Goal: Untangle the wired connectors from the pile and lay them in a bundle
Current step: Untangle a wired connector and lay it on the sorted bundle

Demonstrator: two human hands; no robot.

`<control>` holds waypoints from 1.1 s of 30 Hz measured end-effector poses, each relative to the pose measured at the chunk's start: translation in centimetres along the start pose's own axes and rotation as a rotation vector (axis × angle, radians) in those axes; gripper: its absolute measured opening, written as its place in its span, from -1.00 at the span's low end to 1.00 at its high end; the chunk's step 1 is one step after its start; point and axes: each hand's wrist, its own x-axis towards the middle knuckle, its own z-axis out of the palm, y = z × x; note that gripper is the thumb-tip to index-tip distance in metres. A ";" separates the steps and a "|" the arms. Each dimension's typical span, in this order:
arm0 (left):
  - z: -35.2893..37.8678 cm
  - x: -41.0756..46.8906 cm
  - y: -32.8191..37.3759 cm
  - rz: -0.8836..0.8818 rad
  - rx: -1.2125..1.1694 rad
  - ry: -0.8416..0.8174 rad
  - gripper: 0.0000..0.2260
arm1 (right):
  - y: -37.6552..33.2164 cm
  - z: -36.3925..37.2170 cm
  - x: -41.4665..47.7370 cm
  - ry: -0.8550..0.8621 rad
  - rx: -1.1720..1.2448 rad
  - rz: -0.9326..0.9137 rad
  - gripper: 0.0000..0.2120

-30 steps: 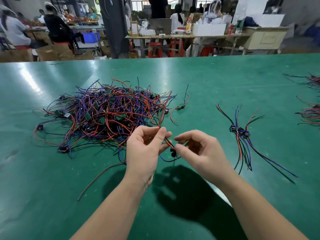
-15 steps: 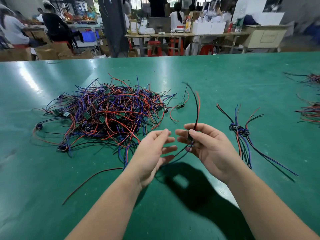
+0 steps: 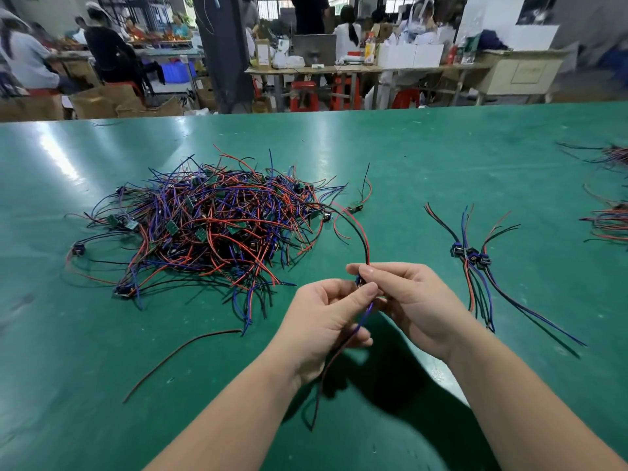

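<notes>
Left hand (image 3: 326,321) rejoins right hand (image 3: 414,300), both pinching the connector (image 3: 359,283); bundle (image 3: 472,256) lies right of connector, nearer the right hand, its wires running near-to-far.

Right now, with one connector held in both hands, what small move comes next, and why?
Probably carry the black connector with red, black and blue wires right to the small laid-out bundle: left hand and right hand pinch it, apparently clear of the tangled wire pile.
</notes>
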 end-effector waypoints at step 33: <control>-1.2 -1.1 1.1 -0.191 0.236 -0.359 -0.94 | -2.5 -5.3 0.8 0.514 -0.088 -0.230 -0.87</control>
